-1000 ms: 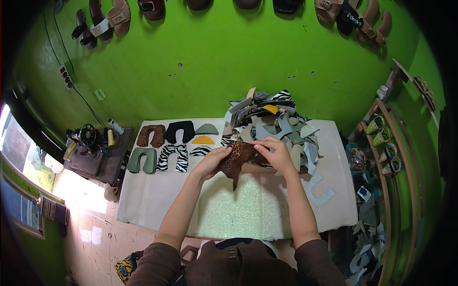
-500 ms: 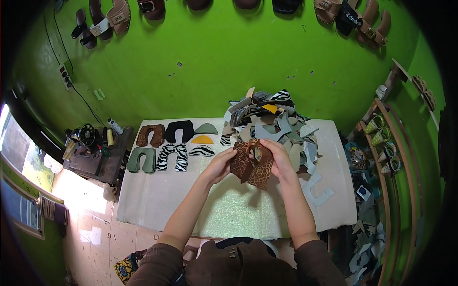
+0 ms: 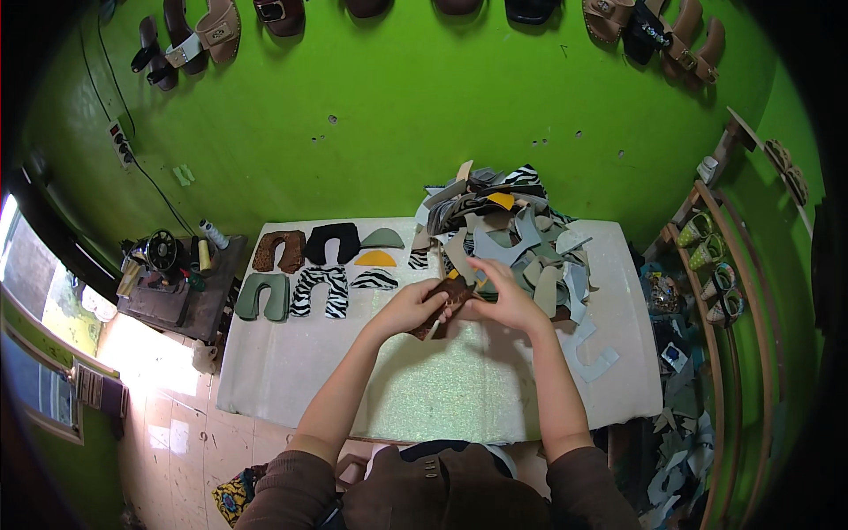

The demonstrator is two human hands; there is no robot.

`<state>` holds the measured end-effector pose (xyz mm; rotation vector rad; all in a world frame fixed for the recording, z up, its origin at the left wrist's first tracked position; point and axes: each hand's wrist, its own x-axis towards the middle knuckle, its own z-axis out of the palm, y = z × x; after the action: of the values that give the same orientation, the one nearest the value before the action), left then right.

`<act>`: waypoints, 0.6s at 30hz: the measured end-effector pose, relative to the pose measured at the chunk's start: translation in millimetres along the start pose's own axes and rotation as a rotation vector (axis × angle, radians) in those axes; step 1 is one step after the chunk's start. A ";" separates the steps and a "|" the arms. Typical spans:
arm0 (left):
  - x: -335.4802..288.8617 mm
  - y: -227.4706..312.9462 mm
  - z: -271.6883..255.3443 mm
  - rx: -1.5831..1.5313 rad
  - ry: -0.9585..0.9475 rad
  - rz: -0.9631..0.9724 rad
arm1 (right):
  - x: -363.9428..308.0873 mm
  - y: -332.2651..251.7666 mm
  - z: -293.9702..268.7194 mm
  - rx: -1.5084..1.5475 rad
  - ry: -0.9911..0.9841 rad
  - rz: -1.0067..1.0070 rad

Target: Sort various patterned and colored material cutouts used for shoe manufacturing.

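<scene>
Over the middle of the table, my left hand (image 3: 413, 307) is closed on a brown patterned cut piece (image 3: 456, 290), which is folded and partly covered by the fingers. A pale strip of it or of its backing shows below the thumb. My right hand (image 3: 508, 300) is at the piece's right side, thumb and fingers apart, with the thumb close to its edge. To the left lie U-shaped pieces: brown spotted (image 3: 265, 253), black (image 3: 332, 231), grey-green (image 3: 251, 300) and zebra-striped (image 3: 305, 287). Beside them are half-moon pieces in grey-green (image 3: 382, 238), yellow (image 3: 375, 259) and zebra (image 3: 374, 279).
A heap of mixed cut scraps (image 3: 503, 230) covers the table's back right, with a pale curved offcut (image 3: 592, 364) in front. A sewing machine (image 3: 162, 256) stands on a side table at left. A wooden rack (image 3: 717, 336) is at right; sandals (image 3: 219, 31) line the green wall.
The brown piece has gone from being held up spread between both hands to folded in my left hand. My right hand's fingers have come apart from it.
</scene>
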<state>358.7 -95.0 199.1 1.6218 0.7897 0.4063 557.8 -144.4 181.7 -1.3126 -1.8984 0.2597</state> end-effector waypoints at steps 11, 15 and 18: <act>-3.5 -14.4 -7.3 -0.122 0.123 0.037 | -2.0 1.3 4.8 1.002 -0.458 0.668; -6.1 -38.1 -12.9 -0.287 0.209 0.031 | -13.3 10.2 21.5 1.072 -0.391 0.665; -12.3 -54.7 -15.1 -0.312 0.242 -0.046 | -18.0 9.8 37.4 1.114 -0.320 0.681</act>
<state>325.6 -90.3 151.7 1.2760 0.8936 0.6676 541.0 -145.9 142.5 -1.0488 -1.0678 1.6665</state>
